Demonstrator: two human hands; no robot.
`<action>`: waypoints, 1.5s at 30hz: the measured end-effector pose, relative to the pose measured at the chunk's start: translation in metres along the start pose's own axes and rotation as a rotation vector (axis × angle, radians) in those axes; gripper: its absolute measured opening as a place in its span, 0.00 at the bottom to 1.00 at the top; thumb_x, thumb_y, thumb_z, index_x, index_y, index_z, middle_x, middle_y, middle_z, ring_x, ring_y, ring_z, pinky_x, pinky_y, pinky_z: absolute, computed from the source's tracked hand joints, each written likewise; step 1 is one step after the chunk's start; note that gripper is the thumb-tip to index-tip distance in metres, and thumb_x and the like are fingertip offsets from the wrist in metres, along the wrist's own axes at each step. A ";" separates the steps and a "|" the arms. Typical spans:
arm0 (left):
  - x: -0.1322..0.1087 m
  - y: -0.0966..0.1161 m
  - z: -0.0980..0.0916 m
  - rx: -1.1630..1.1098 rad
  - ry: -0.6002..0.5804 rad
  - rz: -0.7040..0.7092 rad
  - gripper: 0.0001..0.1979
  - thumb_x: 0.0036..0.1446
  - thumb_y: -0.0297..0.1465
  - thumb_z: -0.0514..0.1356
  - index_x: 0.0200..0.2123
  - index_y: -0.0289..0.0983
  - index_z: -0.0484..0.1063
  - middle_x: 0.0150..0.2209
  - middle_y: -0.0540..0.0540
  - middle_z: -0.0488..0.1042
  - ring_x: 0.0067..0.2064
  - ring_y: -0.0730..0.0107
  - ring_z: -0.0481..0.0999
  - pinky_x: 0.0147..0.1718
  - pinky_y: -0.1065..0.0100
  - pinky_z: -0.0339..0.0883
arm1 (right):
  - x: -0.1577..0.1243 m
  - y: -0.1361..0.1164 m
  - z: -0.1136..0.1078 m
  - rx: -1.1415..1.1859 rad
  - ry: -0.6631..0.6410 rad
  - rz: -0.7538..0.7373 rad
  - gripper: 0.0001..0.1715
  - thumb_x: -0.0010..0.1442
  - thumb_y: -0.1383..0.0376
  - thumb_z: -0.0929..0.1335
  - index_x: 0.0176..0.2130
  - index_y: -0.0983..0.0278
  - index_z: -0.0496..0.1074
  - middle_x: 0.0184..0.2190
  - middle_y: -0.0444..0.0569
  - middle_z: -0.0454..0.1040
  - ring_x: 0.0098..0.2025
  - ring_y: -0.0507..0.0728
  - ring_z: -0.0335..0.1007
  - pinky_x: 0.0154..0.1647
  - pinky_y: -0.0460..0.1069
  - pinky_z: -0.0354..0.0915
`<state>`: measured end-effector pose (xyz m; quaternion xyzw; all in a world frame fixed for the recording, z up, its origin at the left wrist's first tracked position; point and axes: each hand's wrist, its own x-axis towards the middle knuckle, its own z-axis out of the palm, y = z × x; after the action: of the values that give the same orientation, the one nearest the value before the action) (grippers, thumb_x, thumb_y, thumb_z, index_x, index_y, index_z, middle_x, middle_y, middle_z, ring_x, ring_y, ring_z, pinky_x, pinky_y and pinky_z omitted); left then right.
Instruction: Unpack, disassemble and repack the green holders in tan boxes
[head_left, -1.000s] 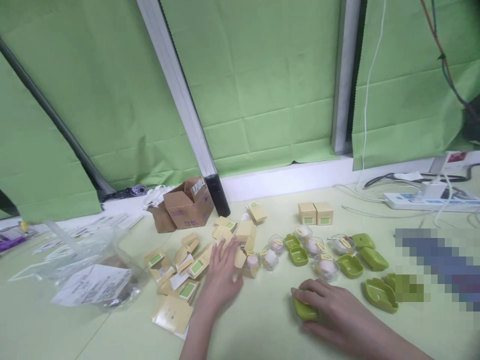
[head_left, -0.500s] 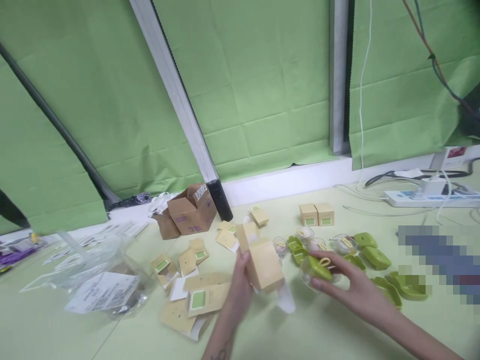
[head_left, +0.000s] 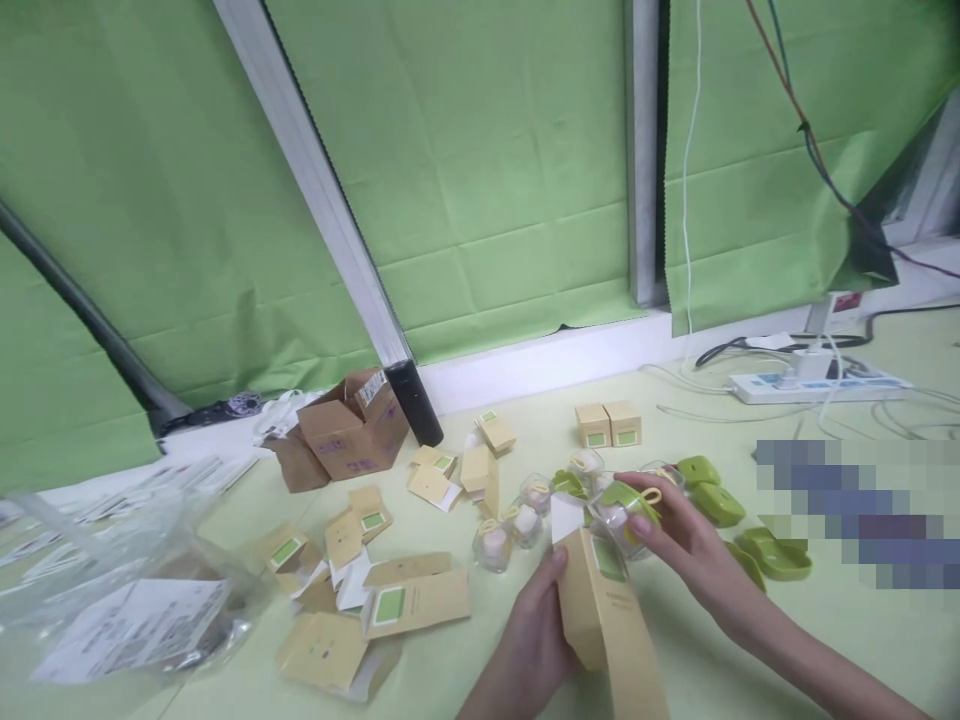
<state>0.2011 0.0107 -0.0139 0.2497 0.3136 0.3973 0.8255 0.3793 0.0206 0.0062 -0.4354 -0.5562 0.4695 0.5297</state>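
My left hand (head_left: 534, 628) grips a tan cardboard box (head_left: 606, 615) with a green label, its white flap open at the top. My right hand (head_left: 684, 545) holds a clear round case with a green lid (head_left: 626, 505) right at the box's open end. Several more clear cases (head_left: 517, 523) with pale contents lie just left of the box. Loose green lids (head_left: 776, 555) lie to the right of my right hand.
Flattened tan boxes (head_left: 412, 600) are scattered at the left. A brown carton (head_left: 345, 435) and a black cylinder (head_left: 414, 400) stand near the wall. Two closed tan boxes (head_left: 607, 424) sit behind. A plastic bag (head_left: 112, 600) lies far left, a power strip (head_left: 821, 383) far right.
My left hand picked a tan box from the pile and brought it close. My right hand lifted a green-lidded case and moved it to the box's open end. The view shifted right.
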 end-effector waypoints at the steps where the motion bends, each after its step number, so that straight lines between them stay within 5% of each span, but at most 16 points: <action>1: 0.002 -0.001 0.000 -0.006 0.014 0.004 0.23 0.55 0.41 0.55 0.51 0.35 0.66 0.44 0.41 0.74 0.46 0.58 0.71 0.42 0.65 0.61 | -0.001 0.001 0.000 -0.003 -0.009 -0.015 0.22 0.56 0.52 0.65 0.49 0.53 0.62 0.52 0.49 0.64 0.50 0.62 0.66 0.44 0.53 0.69; 7: 0.014 -0.003 -0.011 0.029 -0.157 -0.161 0.29 0.50 0.50 0.54 0.42 0.31 0.72 0.37 0.38 0.75 0.33 0.57 0.74 0.31 0.62 0.62 | -0.004 0.014 -0.004 -0.115 -0.083 -0.087 0.22 0.60 0.53 0.63 0.52 0.52 0.58 0.54 0.49 0.60 0.54 0.61 0.61 0.49 0.54 0.66; 11: 0.003 0.009 -0.009 -0.011 -0.154 0.093 0.32 0.50 0.53 0.51 0.48 0.35 0.68 0.45 0.40 0.73 0.42 0.56 0.73 0.40 0.60 0.62 | -0.002 0.017 -0.002 -0.173 0.004 -0.105 0.21 0.59 0.54 0.63 0.51 0.53 0.58 0.50 0.48 0.64 0.52 0.61 0.63 0.48 0.54 0.66; 14: -0.006 0.014 -0.009 0.052 -0.174 0.232 0.35 0.43 0.54 0.59 0.49 0.37 0.67 0.50 0.41 0.70 0.53 0.52 0.65 0.50 0.59 0.57 | -0.002 0.018 0.001 -0.196 0.091 -0.104 0.20 0.59 0.53 0.62 0.50 0.54 0.59 0.48 0.49 0.65 0.52 0.61 0.63 0.45 0.53 0.68; 19: 0.000 0.003 -0.024 0.129 -0.275 0.351 0.42 0.31 0.58 0.62 0.48 0.39 0.67 0.52 0.40 0.66 0.53 0.50 0.63 0.47 0.58 0.59 | -0.003 0.024 0.003 -0.218 0.110 -0.114 0.22 0.57 0.54 0.65 0.50 0.55 0.60 0.48 0.49 0.66 0.52 0.62 0.64 0.44 0.52 0.69; 23: 0.017 -0.001 -0.034 0.230 -0.051 0.485 0.38 0.34 0.38 0.71 0.50 0.47 0.59 0.47 0.45 0.67 0.41 0.64 0.68 0.34 0.65 0.65 | -0.005 0.024 0.007 -0.131 0.093 -0.029 0.22 0.58 0.51 0.63 0.50 0.55 0.59 0.47 0.50 0.66 0.45 0.60 0.69 0.38 0.52 0.72; 25: 0.021 0.001 -0.034 0.294 0.099 0.527 0.31 0.40 0.37 0.69 0.47 0.44 0.59 0.41 0.46 0.69 0.36 0.68 0.68 0.27 0.70 0.63 | -0.007 0.022 0.011 -0.080 0.009 0.020 0.22 0.58 0.51 0.62 0.50 0.55 0.59 0.47 0.50 0.67 0.44 0.60 0.70 0.39 0.53 0.72; 29: 0.016 0.007 -0.026 0.348 0.152 0.580 0.18 0.50 0.37 0.61 0.44 0.39 0.63 0.42 0.44 0.71 0.44 0.64 0.69 0.38 0.67 0.62 | -0.012 0.016 0.012 -0.090 -0.097 0.008 0.21 0.56 0.51 0.65 0.48 0.55 0.63 0.50 0.49 0.67 0.51 0.62 0.65 0.45 0.53 0.69; 33: 0.009 0.009 -0.018 0.344 0.098 0.530 0.22 0.51 0.37 0.60 0.48 0.41 0.60 0.48 0.42 0.67 0.45 0.60 0.68 0.33 0.68 0.64 | -0.008 0.011 0.004 0.008 0.027 0.061 0.24 0.54 0.48 0.66 0.47 0.56 0.65 0.48 0.51 0.68 0.46 0.63 0.69 0.39 0.53 0.72; 38: 0.004 0.006 -0.016 0.377 0.011 0.349 0.26 0.49 0.40 0.62 0.49 0.43 0.55 0.38 0.47 0.69 0.32 0.71 0.69 0.24 0.73 0.58 | 0.005 0.010 -0.009 0.126 0.288 0.105 0.29 0.55 0.47 0.64 0.53 0.53 0.59 0.48 0.50 0.68 0.40 0.61 0.73 0.43 0.56 0.71; 45: -0.001 -0.005 -0.013 0.406 -0.308 0.169 0.27 0.45 0.35 0.66 0.42 0.42 0.51 0.36 0.48 0.70 0.37 0.70 0.70 0.37 0.68 0.59 | 0.001 0.004 0.005 0.183 0.064 0.337 0.34 0.51 0.49 0.69 0.52 0.58 0.59 0.44 0.51 0.73 0.40 0.61 0.73 0.43 0.56 0.69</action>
<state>0.1939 0.0096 -0.0254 0.4929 0.2356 0.3510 0.7605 0.3739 0.0224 0.0021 -0.4870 -0.4133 0.5861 0.4985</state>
